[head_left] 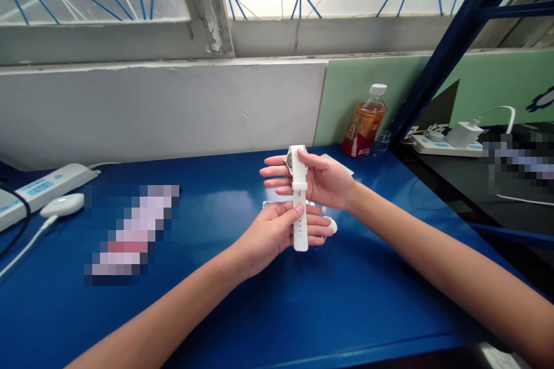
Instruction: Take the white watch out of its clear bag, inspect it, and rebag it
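Above the middle of the blue desk, a white wristwatch (300, 230) hangs upright between my two hands, its perforated strap end pointing down. My right hand (331, 181) grips its upper part, thumb pressed on the strap and fingers stretched behind it. Lower down, my left hand (272, 230) pinches the strap with the thumb in front and the fingers behind. The watch case shows only in part, at the upper left of the strap. Behind my hands lie small white and clear items, mostly hidden, one a rounded white piece (332, 225).
The blue desk (208, 323) meets a wall below the windows. A drink bottle (366, 121) stands at the back right beside a blue metal post (450, 40). On the left are a power strip (64, 179), a white charger (64, 204) with cable and a blurred-out flat object (134, 230).
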The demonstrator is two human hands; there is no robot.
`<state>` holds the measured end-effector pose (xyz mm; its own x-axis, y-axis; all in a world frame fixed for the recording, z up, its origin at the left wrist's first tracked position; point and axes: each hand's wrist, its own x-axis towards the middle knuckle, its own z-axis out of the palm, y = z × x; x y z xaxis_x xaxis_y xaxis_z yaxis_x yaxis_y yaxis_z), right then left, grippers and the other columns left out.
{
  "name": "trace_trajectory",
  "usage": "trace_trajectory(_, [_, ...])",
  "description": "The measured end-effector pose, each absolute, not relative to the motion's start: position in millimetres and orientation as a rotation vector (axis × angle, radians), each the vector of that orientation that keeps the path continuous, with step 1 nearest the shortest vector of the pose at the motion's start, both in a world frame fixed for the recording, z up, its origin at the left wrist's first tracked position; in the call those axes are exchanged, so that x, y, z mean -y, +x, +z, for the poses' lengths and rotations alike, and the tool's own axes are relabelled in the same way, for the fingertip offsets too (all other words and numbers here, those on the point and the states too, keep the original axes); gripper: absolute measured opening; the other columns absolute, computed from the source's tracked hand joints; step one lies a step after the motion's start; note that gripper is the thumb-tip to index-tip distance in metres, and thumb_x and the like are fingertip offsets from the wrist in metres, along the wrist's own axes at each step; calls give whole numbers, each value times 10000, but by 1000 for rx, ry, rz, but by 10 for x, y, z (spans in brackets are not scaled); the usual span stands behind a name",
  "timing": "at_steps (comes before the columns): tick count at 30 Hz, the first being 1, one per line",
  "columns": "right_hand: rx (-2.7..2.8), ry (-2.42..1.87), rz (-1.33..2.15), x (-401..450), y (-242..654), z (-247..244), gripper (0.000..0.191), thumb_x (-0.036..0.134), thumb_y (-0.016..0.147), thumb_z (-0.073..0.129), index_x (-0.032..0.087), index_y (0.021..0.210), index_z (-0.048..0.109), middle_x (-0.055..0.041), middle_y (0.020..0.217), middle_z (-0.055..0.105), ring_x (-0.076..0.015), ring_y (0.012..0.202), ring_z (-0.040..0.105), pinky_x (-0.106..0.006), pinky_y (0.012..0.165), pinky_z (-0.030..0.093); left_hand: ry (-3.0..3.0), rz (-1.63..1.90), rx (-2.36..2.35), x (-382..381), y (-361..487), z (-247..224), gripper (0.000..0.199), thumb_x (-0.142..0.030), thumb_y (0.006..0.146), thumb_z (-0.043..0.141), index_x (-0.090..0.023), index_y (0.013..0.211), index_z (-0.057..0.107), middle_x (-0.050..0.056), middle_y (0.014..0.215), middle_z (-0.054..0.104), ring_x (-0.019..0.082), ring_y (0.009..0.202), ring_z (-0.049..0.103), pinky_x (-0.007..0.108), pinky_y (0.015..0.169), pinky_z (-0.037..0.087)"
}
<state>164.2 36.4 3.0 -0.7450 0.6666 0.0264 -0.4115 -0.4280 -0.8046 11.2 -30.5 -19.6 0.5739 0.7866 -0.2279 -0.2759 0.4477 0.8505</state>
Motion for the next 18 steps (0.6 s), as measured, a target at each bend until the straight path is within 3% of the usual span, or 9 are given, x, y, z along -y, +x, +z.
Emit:
trace_trajectory(7, [1093, -384, 2211, -352, 1641, 57, 621, 478, 1008, 150, 94, 1235, 582, -158, 1216, 678, -247, 1066, 669, -437, 1016, 445, 873, 722, -656, 288, 102, -163, 248, -233, 978, 528, -30, 1032, 659, 237, 1024, 727, 292, 932, 729, 382, 832, 563])
trace_trajectory(10, [1064, -365, 2212, -361, 1642, 42, 603, 422, 986, 131, 97, 1260, 558, -147, 1185, 689, -243, 1027, 677, -421, 964, 473, 856, 727, -678, 288, 111, -171, 241, -218, 984, 515, -30, 1027, 658, 232, 1011, 731, 285, 922, 732, 373, 819, 570])
trace_trajectory(13, [974, -347, 2182, -397, 1646, 19, 545, 322, 956, 164, 77, 1242, 559, -136, 1031, 724, -205, 862, 689, -356, 834, 526, 819, 749, -734, 270, 108, -182, 246, -227, 985, 518, -35, 993, 671, 205, 948, 747, 247, 844, 742, 331, 763, 581])
trace_trajectory(18, [650, -353, 2039, -518, 1689, 3, 378, 334, 972, 320, 106, 1026, 616, -72, 769, 683, -155, 711, 643, -276, 716, 547, 636, 798, -724, 225, 57, -125, 578, -426, 1038, 318, 4, 981, 700, 198, 875, 749, 223, 757, 740, 329, 770, 580])
